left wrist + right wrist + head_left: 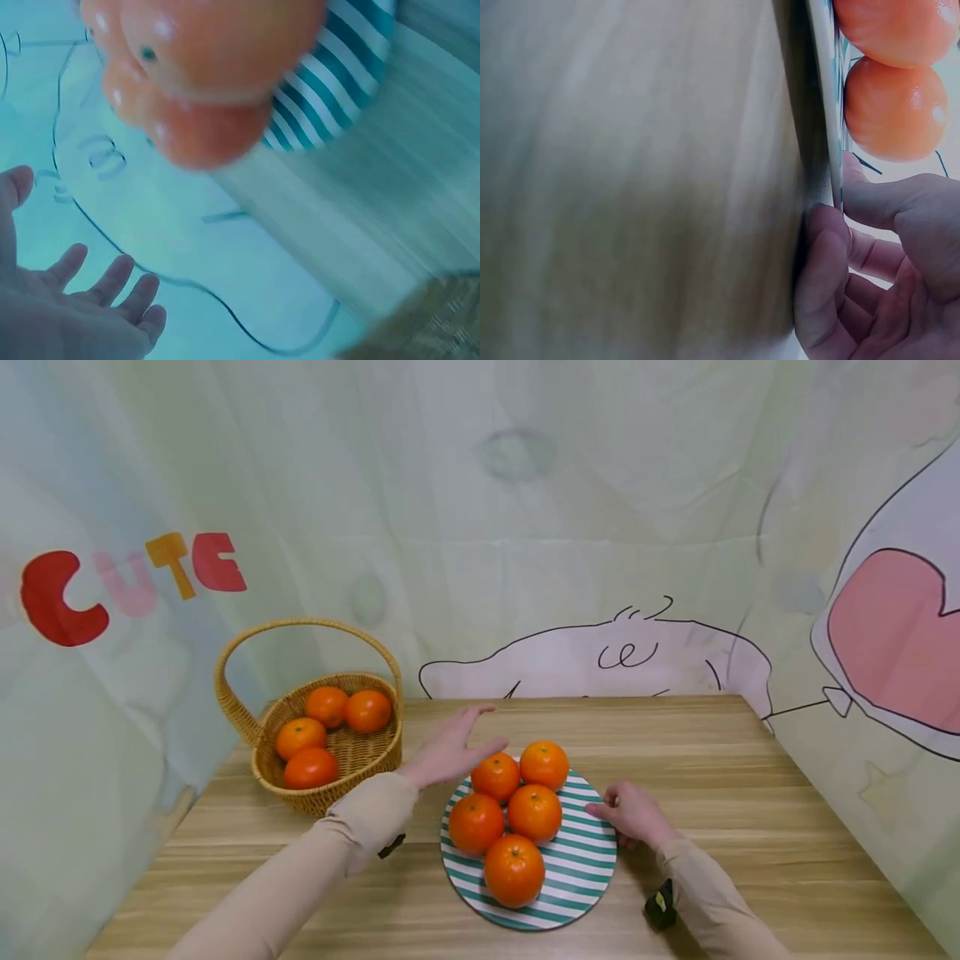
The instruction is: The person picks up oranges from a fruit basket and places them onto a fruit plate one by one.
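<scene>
A round plate [577, 868] with green and white stripes lies on the table, bearing several oranges [514, 870]. My right hand [633, 814] pinches the plate's right rim; in the right wrist view the thumb is over the rim [835, 112] and curled fingers [821, 270] are under it. My left hand [450, 747] hovers between the basket and the plate, near the back left orange [495, 777], fingers spread and holding nothing. In the left wrist view the left hand [82, 315] shows apart from the oranges [210, 127].
A wicker basket [258, 764] with a tall arched handle stands at the left of the wooden table [675, 735]. Several oranges [311, 768] lie in it. A printed curtain [450, 527] hangs behind the table and along its sides.
</scene>
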A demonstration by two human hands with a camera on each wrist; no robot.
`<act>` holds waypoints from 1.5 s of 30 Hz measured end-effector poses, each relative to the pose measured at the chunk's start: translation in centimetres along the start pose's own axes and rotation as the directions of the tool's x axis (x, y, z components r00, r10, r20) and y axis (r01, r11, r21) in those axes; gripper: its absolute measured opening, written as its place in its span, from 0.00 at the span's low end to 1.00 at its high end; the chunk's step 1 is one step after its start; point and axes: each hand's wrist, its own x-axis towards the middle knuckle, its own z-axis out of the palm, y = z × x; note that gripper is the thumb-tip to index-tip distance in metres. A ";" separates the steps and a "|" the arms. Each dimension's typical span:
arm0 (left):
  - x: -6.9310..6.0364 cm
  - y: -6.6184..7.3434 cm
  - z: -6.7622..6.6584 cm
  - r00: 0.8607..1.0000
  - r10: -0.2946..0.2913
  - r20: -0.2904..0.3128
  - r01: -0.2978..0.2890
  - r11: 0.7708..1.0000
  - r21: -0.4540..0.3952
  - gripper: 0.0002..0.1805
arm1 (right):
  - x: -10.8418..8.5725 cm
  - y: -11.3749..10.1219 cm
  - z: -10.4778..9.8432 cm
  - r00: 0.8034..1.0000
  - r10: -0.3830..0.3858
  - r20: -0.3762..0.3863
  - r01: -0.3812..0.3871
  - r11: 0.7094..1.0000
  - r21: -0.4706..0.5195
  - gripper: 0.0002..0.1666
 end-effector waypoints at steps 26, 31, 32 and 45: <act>-3.0 -8.5 -10.6 0.920 -0.148 -0.364 0.228 0.955 0.190 0.29 | -0.3 -0.1 -0.1 1.000 -0.012 -0.004 0.012 1.000 -0.008 0.20; -3.3 -9.6 -11.0 0.921 -0.160 -0.355 0.261 0.930 0.260 0.30 | -0.3 0.0 -0.2 1.000 -0.012 0.001 0.012 1.000 -0.011 0.19; -3.3 -9.8 -11.0 0.922 -0.161 -0.353 0.266 0.925 0.272 0.29 | -0.3 0.0 -0.2 1.000 -0.011 0.003 0.011 1.000 -0.009 0.19; -3.1 -10.5 -11.1 0.931 -0.202 -0.303 0.299 0.899 0.319 0.28 | -0.1 0.0 -0.1 1.000 -0.001 0.000 0.001 1.000 -0.007 0.20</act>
